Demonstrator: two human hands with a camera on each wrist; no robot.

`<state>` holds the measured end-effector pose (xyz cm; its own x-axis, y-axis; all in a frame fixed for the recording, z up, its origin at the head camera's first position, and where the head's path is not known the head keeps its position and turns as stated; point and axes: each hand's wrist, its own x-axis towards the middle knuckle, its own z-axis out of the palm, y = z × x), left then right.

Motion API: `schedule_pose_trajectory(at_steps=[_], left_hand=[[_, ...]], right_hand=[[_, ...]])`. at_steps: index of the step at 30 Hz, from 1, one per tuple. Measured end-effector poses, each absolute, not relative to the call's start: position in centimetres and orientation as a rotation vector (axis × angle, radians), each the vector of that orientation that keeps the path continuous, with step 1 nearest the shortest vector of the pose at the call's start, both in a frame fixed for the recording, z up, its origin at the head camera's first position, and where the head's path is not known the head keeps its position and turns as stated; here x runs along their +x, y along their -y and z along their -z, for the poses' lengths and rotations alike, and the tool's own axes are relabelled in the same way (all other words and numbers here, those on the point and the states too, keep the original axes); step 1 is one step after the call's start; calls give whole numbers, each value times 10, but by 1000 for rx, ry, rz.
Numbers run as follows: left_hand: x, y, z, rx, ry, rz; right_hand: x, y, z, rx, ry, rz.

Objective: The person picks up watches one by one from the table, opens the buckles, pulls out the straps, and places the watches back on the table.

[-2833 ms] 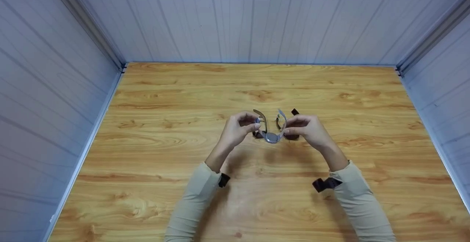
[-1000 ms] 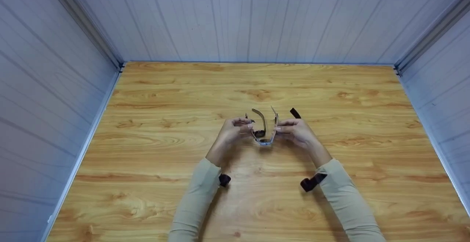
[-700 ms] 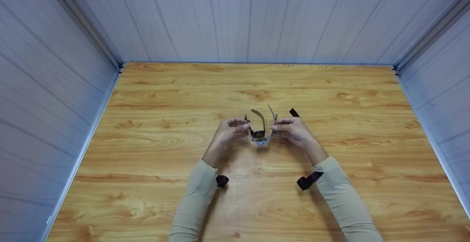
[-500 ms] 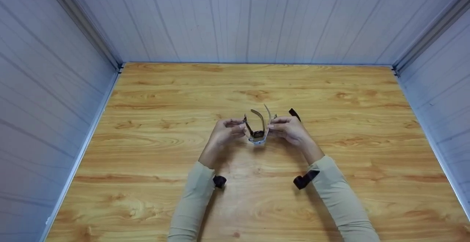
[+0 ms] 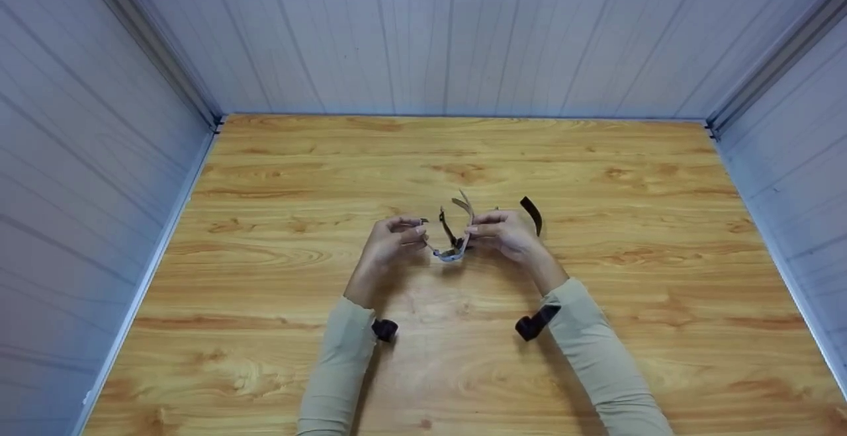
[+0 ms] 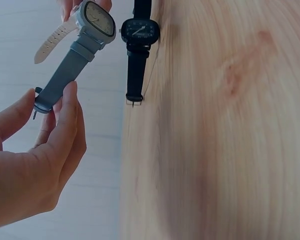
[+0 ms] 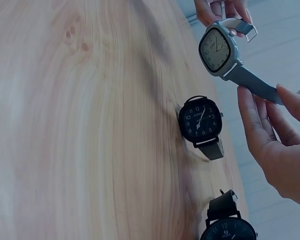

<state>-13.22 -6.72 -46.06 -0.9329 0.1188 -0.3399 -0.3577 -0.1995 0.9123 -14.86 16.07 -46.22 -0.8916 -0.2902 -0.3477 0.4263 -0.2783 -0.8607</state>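
A light grey wristwatch (image 5: 450,256) hangs over the table between both hands, its strap unfastened and its ends rising in a U. My left hand (image 5: 390,243) pinches the buckle end, as the left wrist view shows at the strap (image 6: 65,75). With thumb and fingers my right hand (image 5: 506,234) pinches the other strap half (image 7: 257,85), whose tip sticks out past the thumb. The watch's pale squarish dial (image 7: 216,49) faces away from the head camera. Just behind it lies a black watch (image 7: 200,120) with its strap spread open, partly covered in the head view.
A second dark watch (image 7: 229,231) lies to the right, mostly hidden behind my right hand in the head view, where its black strap (image 5: 533,214) curves up. The wood-grain table (image 5: 595,171) is bordered by white panel walls (image 5: 423,39) at back and sides.
Both hands have carried the grey watch leftward, and its dial has turned away from the head camera. More of the right-hand dark watch's strap shows now.
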Motion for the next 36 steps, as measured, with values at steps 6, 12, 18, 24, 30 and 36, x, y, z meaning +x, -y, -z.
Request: schedule_pose_trajectory(at_steps=[6,12,18,24,30,36], left_hand=[[-132,75,462,-302,-1743,-2219],[-132,83,464,-319,-1726,-2239],[-131,91,466,-341,-1727,-2249],[-131,100,470,-365,-1763,-2223],[-130,108,473,-397,-1773,-2191],[-129,112,476,-453,-1757,-2213]], right_hand=[[-152,-151,464,168,-1555,2180],[-154,-140,465,154,-1558,2158],[-154,-130,468,167,-1531,2169],[-151,-120,472,175,-1563,2161],[-150,-109,476,225,-1590,2142],[-150,-100,477,231,-1610,2118]])
